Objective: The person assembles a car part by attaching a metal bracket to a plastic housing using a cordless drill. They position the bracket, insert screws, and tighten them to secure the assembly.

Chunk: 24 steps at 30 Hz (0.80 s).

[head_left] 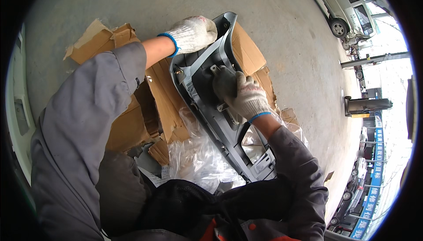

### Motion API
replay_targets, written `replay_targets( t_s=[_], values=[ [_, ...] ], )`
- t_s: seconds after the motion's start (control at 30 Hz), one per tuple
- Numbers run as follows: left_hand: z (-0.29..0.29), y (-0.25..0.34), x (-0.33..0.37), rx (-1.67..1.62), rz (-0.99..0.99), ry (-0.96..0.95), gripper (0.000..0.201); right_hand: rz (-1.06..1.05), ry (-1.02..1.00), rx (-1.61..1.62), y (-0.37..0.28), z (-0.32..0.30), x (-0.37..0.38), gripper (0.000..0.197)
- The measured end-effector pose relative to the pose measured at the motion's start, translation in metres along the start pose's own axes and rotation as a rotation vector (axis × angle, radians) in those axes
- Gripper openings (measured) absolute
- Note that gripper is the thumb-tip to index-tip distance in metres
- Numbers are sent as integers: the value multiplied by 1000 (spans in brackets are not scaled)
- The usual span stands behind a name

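Observation:
A long dark grey plastic vehicle trim panel (207,122) lies slanted in front of me, with clips along its edge and an opening at its near end. My left hand (194,34), in a white knitted glove with a blue cuff, is closed on the panel's far end; its fingertips are partly hidden. My right hand (250,96), gloved alike, has its fingers curled over a dark rounded part with metal mounting tabs (224,82). That part sits against the middle of the panel, and the glove covers some of it.
Torn brown cardboard (165,104) lies under and beside the panel. Crumpled clear plastic film (198,161) is bunched near my legs. A white panel (20,104) stands at the far left. On the right are a parked van (348,3) and a blue banner (374,175).

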<state>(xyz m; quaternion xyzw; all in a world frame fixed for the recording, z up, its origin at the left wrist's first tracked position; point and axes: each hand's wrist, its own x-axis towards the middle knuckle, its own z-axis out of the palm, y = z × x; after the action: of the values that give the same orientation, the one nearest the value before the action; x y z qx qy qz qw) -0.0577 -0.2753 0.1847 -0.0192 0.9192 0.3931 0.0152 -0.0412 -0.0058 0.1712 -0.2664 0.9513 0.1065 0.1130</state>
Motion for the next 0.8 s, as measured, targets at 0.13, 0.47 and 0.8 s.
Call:
replay_targets(
  t_s=[0.13, 0.47, 0.8],
  values=[
    [5, -2, -5, 77, 19, -25, 37, -24, -26, -6, -2, 0, 19, 82],
    [8, -1, -5, 149, 34, -64, 40, -29, 3, -17, -7, 14, 24, 75],
    [12, 0, -5, 179, 58, -68, 39, 4, 16, -142, -9, 29, 20, 77]
  ],
)
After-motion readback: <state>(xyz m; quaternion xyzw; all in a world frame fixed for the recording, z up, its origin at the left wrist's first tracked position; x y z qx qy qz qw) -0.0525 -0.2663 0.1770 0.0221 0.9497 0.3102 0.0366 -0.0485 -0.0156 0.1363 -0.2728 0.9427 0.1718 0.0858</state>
